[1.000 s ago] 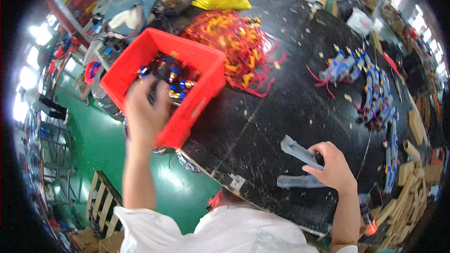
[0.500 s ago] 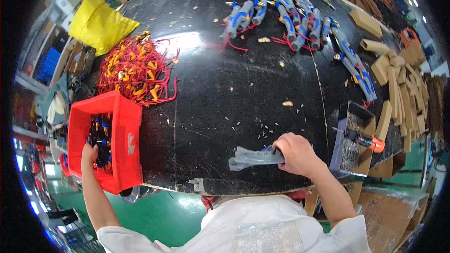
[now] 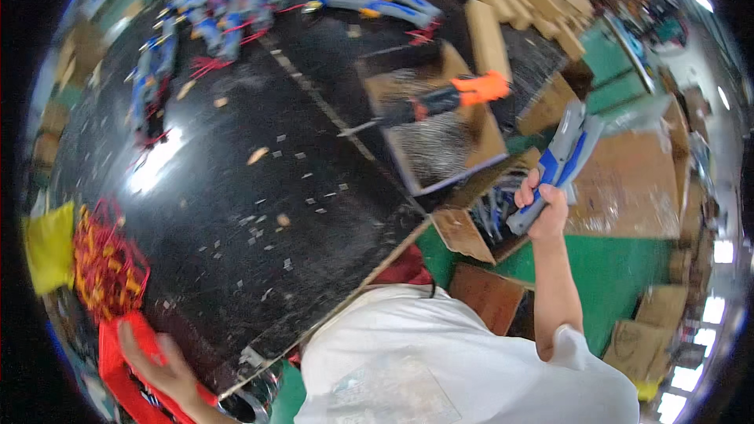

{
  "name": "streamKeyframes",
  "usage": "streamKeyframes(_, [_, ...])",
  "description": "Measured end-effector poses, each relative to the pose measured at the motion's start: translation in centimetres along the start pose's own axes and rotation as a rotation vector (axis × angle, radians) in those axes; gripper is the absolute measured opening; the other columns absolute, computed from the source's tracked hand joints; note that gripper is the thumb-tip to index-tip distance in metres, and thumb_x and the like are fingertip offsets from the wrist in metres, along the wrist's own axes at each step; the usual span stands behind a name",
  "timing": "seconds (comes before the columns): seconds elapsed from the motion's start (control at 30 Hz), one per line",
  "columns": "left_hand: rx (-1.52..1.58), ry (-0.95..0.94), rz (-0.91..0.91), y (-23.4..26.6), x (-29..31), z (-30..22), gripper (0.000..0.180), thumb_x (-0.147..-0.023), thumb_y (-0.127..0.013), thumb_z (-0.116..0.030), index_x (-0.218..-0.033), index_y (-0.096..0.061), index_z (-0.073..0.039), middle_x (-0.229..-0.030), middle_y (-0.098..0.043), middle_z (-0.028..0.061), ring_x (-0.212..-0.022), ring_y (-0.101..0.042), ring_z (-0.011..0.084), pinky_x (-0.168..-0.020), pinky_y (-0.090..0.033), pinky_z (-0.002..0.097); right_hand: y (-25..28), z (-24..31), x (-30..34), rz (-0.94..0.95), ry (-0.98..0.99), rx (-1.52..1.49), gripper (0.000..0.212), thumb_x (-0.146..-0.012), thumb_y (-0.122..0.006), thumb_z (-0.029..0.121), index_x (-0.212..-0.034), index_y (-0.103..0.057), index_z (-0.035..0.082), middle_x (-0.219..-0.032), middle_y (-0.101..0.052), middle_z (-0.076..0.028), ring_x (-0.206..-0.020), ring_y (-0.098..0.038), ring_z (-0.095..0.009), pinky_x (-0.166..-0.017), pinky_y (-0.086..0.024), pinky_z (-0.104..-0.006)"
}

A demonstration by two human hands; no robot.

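My right hand (image 3: 542,208) is closed around a grey-and-blue plastic tool housing (image 3: 561,153), held tilted upward past the table's right edge. Below and beside it, more grey-and-blue housings (image 3: 493,212) lie in an open cardboard box. At the lower left, my left hand (image 3: 161,365) is over the red plastic bin (image 3: 110,353), blurred by motion. Its fingers look spread, and nothing shows in them. The bin's contents are mostly hidden.
An electric screwdriver (image 3: 436,102), black with an orange end, lies across a tray of small metal parts (image 3: 432,153). Grey-and-blue tools (image 3: 369,4) with red cords lie along the far side. Wooden blocks (image 3: 491,35) stand behind; red-and-orange wired parts (image 3: 106,267) are heaped left.
The view has swung to the right. My right hand has moved off the table with a housing, out beside the cardboard box. My left hand has come up out of the red bin.
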State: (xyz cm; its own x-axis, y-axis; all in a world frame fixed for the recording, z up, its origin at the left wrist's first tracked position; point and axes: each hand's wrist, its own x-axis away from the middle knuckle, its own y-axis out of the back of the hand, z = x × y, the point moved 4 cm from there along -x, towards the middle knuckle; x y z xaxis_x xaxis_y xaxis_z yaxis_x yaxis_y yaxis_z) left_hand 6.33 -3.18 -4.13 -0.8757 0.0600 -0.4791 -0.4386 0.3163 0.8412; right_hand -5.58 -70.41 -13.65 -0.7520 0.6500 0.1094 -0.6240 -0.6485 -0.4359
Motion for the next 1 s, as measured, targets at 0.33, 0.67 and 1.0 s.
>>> streamKeyframes(0.33, [0.065,0.021,0.545,-13.7,6.1,-10.6,0.144,-0.041,-0.095,-0.031,-0.161,-0.021,-0.003,-0.167,-0.009,0.0274,-0.154,-0.012,0.0470,-0.125,-0.018,0.0556,29.3,-9.6,5.6,-0.442,-0.384,1.539,0.063,-0.071,-0.075,0.021,-0.127,-0.058,0.000,-0.106,-0.070,-0.026,-0.102,-0.069,-0.038,-0.091,-0.053,-0.0467])
streamKeyframes(0.67, [-0.054,0.012,0.538,-14.0,4.0,-7.9,0.132,-0.055,-0.088,-0.045,-0.160,-0.020,-0.002,-0.164,-0.012,0.0341,-0.153,-0.014,0.0494,-0.124,-0.013,0.0544,16.0,-5.1,-1.6,-0.369,0.340,1.275,0.029,-0.080,-0.070,0.006,-0.109,-0.065,0.004,-0.110,-0.064,-0.018,-0.091,-0.066,-0.032,-0.081,-0.055,-0.0421])
streamKeyframes(1.0, [0.033,-0.127,0.589,-17.9,-2.7,-10.8,0.143,-0.045,-0.095,-0.059,-0.156,-0.027,0.000,-0.159,-0.016,0.0411,-0.151,-0.014,0.0537,-0.123,-0.016,0.0591,-23.9,-13.5,3.6,0.680,0.652,1.134,0.079,-0.086,-0.075,0.028,-0.146,-0.037,-0.008,-0.149,-0.040,-0.032,-0.140,-0.039,-0.048,-0.118,-0.034,-0.0525])
